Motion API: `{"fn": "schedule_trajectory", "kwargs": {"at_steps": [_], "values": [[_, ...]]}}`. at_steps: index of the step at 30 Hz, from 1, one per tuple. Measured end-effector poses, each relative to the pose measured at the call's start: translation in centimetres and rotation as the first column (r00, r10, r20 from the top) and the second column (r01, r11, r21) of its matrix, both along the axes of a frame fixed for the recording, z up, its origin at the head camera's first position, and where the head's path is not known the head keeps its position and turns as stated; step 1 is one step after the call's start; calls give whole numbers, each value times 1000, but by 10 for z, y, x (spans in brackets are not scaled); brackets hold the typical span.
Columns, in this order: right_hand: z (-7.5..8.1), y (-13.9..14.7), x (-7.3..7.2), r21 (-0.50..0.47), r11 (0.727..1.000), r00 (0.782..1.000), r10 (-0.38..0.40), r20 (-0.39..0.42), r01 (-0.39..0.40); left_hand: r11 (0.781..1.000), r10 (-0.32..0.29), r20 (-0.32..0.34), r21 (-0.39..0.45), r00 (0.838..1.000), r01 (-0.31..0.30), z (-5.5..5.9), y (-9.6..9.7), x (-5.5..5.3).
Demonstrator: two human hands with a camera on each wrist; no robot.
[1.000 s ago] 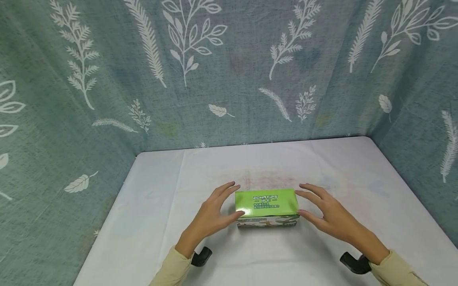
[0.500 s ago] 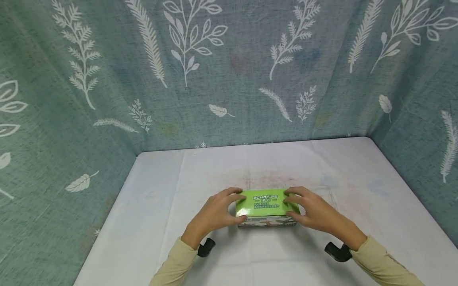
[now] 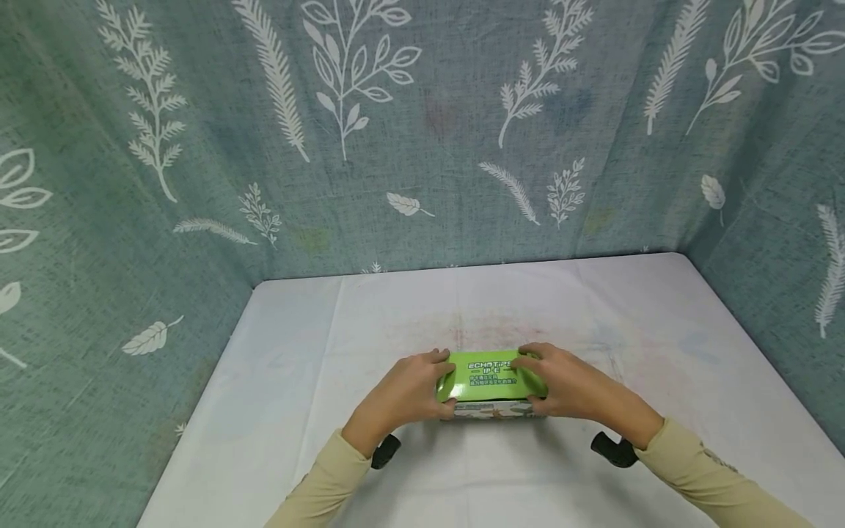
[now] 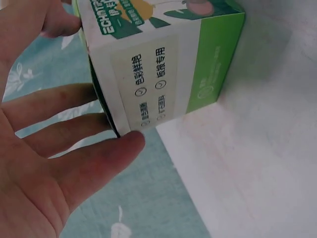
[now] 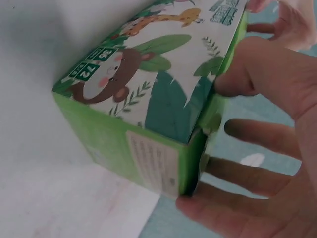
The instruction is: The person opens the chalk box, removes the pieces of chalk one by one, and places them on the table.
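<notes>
A small cardboard box [image 3: 498, 408] with a bright green lid [image 3: 491, 378] rests on the white-covered table, its long printed side toward me. My left hand [image 3: 404, 389] grips the lid's left end, thumb in front and fingers behind. At the right end my right hand [image 3: 571, 385] holds it the same way. In the left wrist view, fingertips [image 4: 133, 141] touch the lid edge above the box's white end label [image 4: 148, 89]. The right wrist view shows cartoon animals on the box side [image 5: 168, 54], my thumb [image 5: 237, 74] at its upper edge, and a dark gap under the lid's end.
White cloth [image 3: 317, 440] with faint red and blue stains covers the table. A teal leaf-patterned curtain [image 3: 449, 132] hangs behind it and along both sides. A black wrist camera [image 3: 614, 449] sits under the right wrist, another [image 3: 385, 451] under the left.
Both hands have come inward from beside the box and taken hold of its lid ends, the right hand moving farther. The box has stayed at about the same place.
</notes>
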State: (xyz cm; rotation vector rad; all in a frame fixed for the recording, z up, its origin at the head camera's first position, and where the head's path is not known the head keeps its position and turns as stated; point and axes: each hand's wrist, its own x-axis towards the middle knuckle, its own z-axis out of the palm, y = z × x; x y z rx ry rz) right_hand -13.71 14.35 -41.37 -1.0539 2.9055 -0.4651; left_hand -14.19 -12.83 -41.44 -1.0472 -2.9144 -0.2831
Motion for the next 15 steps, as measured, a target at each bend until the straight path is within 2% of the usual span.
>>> {"fn": "schedule_trajectory", "kwargs": {"at_steps": [4, 7, 10, 15], "values": [[-1, 0, 1, 27, 1000, 1000, 1, -25, 0, 1000, -7, -29, 12, 1000, 8, -2, 2, 1], [-4, 2, 0, 12, 1000, 998, 10, -60, -9, 1000, -10, -51, 22, 999, 12, -4, 3, 2], [-9, 5, -2, -26, 999, 995, 27, -99, -30, 999, -7, -55, 51, 998, 9, -6, 2, 2], [-21, 13, -4, -148, 987, 985, 37, -170, -63, 994, -8, -42, 112, 999, 13, -9, -1, -1]]}}
